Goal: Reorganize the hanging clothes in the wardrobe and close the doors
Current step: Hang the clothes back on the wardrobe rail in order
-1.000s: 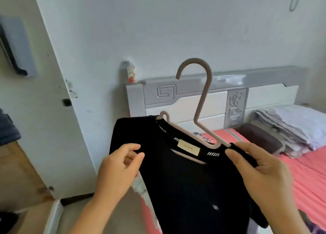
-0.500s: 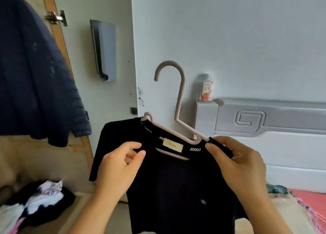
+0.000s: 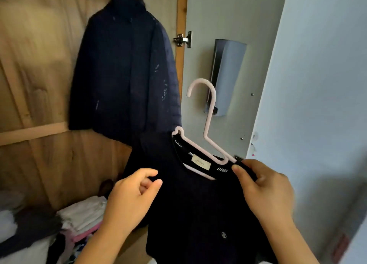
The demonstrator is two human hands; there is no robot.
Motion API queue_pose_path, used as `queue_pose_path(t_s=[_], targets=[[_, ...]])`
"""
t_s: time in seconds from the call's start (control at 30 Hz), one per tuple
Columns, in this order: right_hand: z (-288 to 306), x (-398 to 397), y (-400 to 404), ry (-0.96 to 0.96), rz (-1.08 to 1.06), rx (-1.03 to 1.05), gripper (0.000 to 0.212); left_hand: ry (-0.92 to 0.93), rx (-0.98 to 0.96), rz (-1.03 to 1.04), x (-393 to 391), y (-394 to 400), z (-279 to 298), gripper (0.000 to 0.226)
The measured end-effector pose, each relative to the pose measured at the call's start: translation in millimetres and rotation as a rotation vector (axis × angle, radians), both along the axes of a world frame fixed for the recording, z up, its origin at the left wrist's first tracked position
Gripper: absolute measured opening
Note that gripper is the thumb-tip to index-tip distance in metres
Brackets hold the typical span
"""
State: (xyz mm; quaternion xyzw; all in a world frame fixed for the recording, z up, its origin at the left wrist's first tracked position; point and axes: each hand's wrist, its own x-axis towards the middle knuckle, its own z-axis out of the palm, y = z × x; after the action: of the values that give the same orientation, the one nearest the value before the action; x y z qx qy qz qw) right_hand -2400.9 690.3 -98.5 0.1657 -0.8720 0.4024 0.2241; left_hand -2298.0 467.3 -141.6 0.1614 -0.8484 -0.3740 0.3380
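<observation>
While both hands work at the shoulders of the black shirt (image 3: 198, 204), it sits low and centre in the frame, in front of the open wardrobe. Left hand (image 3: 129, 200), lower centre-left: thumb and forefinger pinch the cloth at one shoulder, other fingers curled behind. Right hand (image 3: 266, 190), lower right: fingers curled round the other shoulder, seemingly with the hanger's arm inside the fold.

Pale pink hanger (image 3: 206, 132) is threaded through the neck opening; its tall hook stands free above the collar, tilted, catching on nothing.

Handling, as a judgement: shirt is light, soft, limp; it will sag and could slide off the smooth plastic arm if tipped. Hanger is stiff and light, so the better hold for lifting looks to be the stem below the hook, one hand steadying the cloth.

Outward: dark padded jacket (image 3: 127, 71) hangs upper left of centre from the wardrobe's top; its rail is out of view. Folded clothes (image 3: 83, 214) are heaped at lower left. Wardrobe door (image 3: 238, 15) stands open at upper right, with a grey holder (image 3: 228, 75) fixed to its inner face.
</observation>
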Motion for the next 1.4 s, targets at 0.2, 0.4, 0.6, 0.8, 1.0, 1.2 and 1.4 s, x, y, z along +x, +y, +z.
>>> queue_pose_path(t_s=[0.2, 0.4, 0.6, 0.8, 1.0, 1.2, 1.4], targets=[[25, -76, -55, 0.036, 0.167, 0.003, 0.022, -0.002, 0.000, 0.182, -36, -30, 29, 0.018], [55, -127, -114, 0.101, 0.244, -0.016, 0.023, 0.017, -0.057, 0.326, -68, -64, 58, 0.018], [81, -159, -177, 0.151, 0.288, -0.040, 0.025, -0.012, -0.130, 0.420, -90, -116, 82, 0.023], [107, -190, -242, 0.166, 0.245, -0.024, 0.025, 0.013, -0.146, 0.425, -125, -188, 94, 0.021], [141, -224, -313, 0.202, 0.179, -0.027, 0.019, 0.072, -0.164, 0.330, -172, -279, 114, 0.018], [200, -248, -391, 0.335, 0.162, -0.086, 0.018, 0.139, -0.249, 0.289, -201, -362, 154, 0.017], [271, -274, -460, 0.384, 0.180, -0.147, 0.018, 0.203, -0.316, 0.300, -219, -418, 194, 0.014]])
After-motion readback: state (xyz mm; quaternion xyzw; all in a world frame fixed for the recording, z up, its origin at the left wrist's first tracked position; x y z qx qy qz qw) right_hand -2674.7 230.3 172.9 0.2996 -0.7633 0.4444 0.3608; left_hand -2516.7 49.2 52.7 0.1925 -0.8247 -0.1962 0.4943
